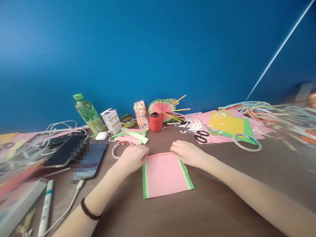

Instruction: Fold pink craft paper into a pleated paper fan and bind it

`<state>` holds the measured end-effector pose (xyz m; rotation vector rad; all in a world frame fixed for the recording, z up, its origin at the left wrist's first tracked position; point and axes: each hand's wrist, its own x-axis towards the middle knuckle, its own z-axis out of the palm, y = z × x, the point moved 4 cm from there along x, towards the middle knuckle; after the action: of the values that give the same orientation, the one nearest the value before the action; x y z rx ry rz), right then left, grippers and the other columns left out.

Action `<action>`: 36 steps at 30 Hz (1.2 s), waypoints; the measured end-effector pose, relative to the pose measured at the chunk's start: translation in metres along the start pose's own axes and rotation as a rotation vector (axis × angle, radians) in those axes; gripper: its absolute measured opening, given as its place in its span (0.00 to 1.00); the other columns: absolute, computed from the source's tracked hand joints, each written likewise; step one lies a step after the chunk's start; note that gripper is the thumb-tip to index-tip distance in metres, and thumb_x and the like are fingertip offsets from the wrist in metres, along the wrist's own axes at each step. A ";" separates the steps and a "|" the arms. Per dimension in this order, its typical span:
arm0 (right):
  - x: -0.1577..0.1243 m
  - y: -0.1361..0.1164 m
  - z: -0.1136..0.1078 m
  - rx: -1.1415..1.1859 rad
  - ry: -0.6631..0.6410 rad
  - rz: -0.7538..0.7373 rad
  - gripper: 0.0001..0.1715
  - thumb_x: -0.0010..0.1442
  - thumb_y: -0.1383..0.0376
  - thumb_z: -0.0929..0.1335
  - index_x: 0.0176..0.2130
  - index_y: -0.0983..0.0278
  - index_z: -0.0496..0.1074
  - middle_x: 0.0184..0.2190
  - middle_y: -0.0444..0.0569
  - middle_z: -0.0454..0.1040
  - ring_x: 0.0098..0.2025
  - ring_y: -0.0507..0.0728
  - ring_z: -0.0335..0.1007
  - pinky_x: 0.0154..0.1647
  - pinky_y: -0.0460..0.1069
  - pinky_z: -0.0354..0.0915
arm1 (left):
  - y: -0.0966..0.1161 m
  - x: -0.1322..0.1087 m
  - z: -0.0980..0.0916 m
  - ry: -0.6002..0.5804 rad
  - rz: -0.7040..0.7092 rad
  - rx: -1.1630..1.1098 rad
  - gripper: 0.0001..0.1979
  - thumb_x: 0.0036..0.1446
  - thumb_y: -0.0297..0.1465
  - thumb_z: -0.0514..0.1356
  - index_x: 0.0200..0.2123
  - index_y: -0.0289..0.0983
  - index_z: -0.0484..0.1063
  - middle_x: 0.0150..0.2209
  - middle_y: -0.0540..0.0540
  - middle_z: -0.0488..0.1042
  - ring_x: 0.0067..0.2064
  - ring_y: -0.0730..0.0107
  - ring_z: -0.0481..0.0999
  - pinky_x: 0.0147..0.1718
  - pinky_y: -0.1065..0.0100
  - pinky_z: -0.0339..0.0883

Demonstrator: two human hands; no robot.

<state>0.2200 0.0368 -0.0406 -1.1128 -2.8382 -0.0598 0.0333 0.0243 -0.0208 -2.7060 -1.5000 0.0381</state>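
Note:
A pink paper sheet (165, 174) with white and green strips down both side edges lies flat on the brown table (222, 204) in front of me. My left hand (134, 158) rests on its far left corner, fingers curled and pressed on the top edge. My right hand (188, 152) presses the far right corner the same way. Both hands pinch the folded far edge of the sheet.
Two phones (81, 156) and cables lie at the left, a marker (46, 207) near the front left. Behind stand a green-capped bottle (88, 113), small cartons (112, 120), red thread spool (155, 122) and a paper fan (163, 108). Scissors (202, 136), tape rings (247, 142), coloured paper lie right.

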 end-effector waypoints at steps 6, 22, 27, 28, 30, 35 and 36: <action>0.000 -0.009 0.000 -0.088 -0.028 0.038 0.13 0.54 0.80 0.59 0.33 0.67 0.66 0.33 0.52 0.67 0.36 0.57 0.62 0.34 0.49 0.57 | 0.003 0.000 0.004 0.021 0.040 0.089 0.10 0.46 0.18 0.48 0.26 0.38 0.63 0.29 0.46 0.70 0.34 0.65 0.70 0.31 0.66 0.58; -0.002 -0.038 0.001 -0.268 -0.034 0.139 0.12 0.52 0.81 0.60 0.31 0.68 0.67 0.30 0.52 0.69 0.33 0.58 0.66 0.27 0.49 0.59 | 0.046 -0.005 -0.005 -0.089 -0.127 0.230 0.12 0.48 0.14 0.49 0.29 0.29 0.71 0.29 0.38 0.74 0.34 0.55 0.73 0.32 0.62 0.60; -0.006 -0.049 0.001 -0.274 -0.075 0.194 0.13 0.51 0.81 0.61 0.32 0.70 0.69 0.30 0.55 0.70 0.31 0.58 0.69 0.25 0.48 0.62 | 0.056 -0.009 -0.003 -0.120 -0.214 0.214 0.13 0.45 0.12 0.50 0.28 0.27 0.72 0.28 0.36 0.74 0.33 0.56 0.74 0.30 0.64 0.60; -0.007 -0.051 0.002 -0.283 -0.073 0.197 0.13 0.50 0.81 0.61 0.32 0.70 0.70 0.29 0.56 0.70 0.30 0.58 0.69 0.25 0.48 0.62 | 0.058 -0.010 -0.002 -0.134 -0.227 0.210 0.14 0.45 0.12 0.50 0.29 0.27 0.73 0.28 0.35 0.74 0.33 0.56 0.75 0.30 0.64 0.60; -0.007 -0.054 0.004 -0.308 -0.062 0.197 0.13 0.49 0.81 0.61 0.31 0.72 0.70 0.28 0.57 0.71 0.29 0.58 0.70 0.25 0.49 0.63 | 0.062 -0.012 0.003 -0.172 -0.253 0.220 0.15 0.45 0.11 0.49 0.30 0.25 0.74 0.29 0.34 0.75 0.33 0.56 0.75 0.30 0.65 0.60; -0.008 -0.060 0.015 -0.433 -0.006 0.186 0.15 0.47 0.82 0.61 0.32 0.76 0.73 0.29 0.63 0.73 0.30 0.61 0.73 0.27 0.51 0.67 | 0.075 -0.015 0.013 -0.235 -0.310 0.381 0.22 0.47 0.11 0.46 0.45 0.18 0.69 0.34 0.26 0.74 0.34 0.54 0.75 0.30 0.64 0.61; -0.009 -0.061 0.017 -0.463 0.019 0.183 0.17 0.47 0.82 0.61 0.35 0.77 0.73 0.31 0.65 0.73 0.32 0.62 0.73 0.28 0.52 0.67 | 0.078 -0.015 0.015 -0.239 -0.308 0.407 0.22 0.48 0.12 0.46 0.48 0.18 0.67 0.37 0.24 0.74 0.35 0.54 0.75 0.30 0.64 0.61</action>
<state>0.1838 -0.0127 -0.0586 -1.4332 -2.7612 -0.7397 0.0902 -0.0294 -0.0398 -2.1911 -1.7268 0.6014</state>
